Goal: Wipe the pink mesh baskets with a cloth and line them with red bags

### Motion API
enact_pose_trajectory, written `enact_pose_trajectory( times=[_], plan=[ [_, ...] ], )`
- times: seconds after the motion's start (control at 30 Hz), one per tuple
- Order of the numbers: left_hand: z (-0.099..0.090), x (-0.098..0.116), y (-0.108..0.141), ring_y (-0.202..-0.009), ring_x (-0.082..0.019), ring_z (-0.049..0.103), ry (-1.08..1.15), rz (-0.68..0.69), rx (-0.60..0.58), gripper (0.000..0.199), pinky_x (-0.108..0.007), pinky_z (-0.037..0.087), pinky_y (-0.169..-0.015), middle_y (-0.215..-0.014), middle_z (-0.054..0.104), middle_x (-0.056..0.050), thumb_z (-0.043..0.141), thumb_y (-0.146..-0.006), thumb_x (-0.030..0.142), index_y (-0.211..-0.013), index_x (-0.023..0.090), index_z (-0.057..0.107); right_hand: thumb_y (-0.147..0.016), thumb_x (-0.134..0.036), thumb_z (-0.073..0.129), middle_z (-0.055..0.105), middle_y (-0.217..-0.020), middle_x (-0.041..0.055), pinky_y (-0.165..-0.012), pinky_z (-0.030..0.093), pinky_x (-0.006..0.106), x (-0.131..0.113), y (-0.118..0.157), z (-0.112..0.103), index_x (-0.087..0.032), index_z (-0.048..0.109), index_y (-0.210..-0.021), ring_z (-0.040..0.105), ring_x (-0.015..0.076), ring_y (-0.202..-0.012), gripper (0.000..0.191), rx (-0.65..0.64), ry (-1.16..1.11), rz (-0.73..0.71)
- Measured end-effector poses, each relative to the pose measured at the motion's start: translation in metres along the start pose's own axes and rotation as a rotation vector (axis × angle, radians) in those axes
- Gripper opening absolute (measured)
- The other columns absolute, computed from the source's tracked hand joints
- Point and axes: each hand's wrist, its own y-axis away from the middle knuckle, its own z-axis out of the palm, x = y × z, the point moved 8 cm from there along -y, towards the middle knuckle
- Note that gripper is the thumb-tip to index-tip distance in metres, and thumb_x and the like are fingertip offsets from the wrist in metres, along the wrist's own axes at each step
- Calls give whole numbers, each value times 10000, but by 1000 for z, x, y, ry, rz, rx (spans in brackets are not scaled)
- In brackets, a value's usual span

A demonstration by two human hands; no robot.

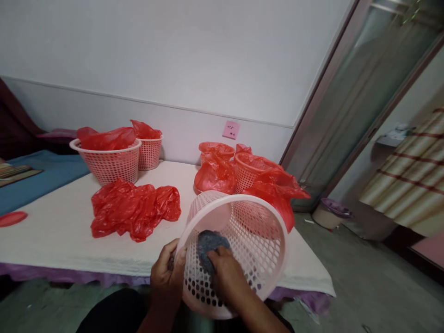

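A pale pink perforated plastic basket (260,231) is tilted on its side at the table's front edge, its mouth facing me. My left hand (169,268) grips the basket's rim at the left, fingers wrapped round it. My right hand (225,273) reaches inside, its fingers closed on a dark grey-blue cloth (210,245) that lies against the inner wall. Left of the basket, a crumpled heap of red plastic bags (133,210) rests on the white table cover (69,245).
Two baskets with red bags, one larger (109,164) and one smaller (150,152), stand at the back left. More red-lined baskets (244,173) stand behind the held one. A pink note (231,130) is on the wall. A bin (328,213) stands on the floor at right.
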Motion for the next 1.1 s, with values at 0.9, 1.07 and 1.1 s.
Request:
enact_pose_trajectory(
  times=[0.9,1.07,1.1],
  plan=[
    [-1,61,-25,-742,-125,653,-193,271,-93,170,-191,493,-684,-835,714,13,572,-884,320,-962,216,682,-652,-63,554,626,-971,19,-732,420,236,-15,13,12,-273,666,-945,592,177,-889,376,-86,-151,-170],
    [-3,53,-32,-790,-141,661,-178,223,-75,209,-212,497,-728,-881,728,4,591,-869,355,-982,212,693,-774,-294,642,637,-1000,62,-703,421,310,-18,39,6,-257,685,-916,580,248,-912,153,-118,-83,-222],
    [-4,52,-33,-785,-144,660,-175,220,-69,217,-218,497,-730,-875,727,1,594,-865,362,-978,207,696,-805,-297,629,646,-977,77,-694,419,325,-12,42,3,-242,692,-891,580,263,-909,120,-125,-6,-213]
  ],
)
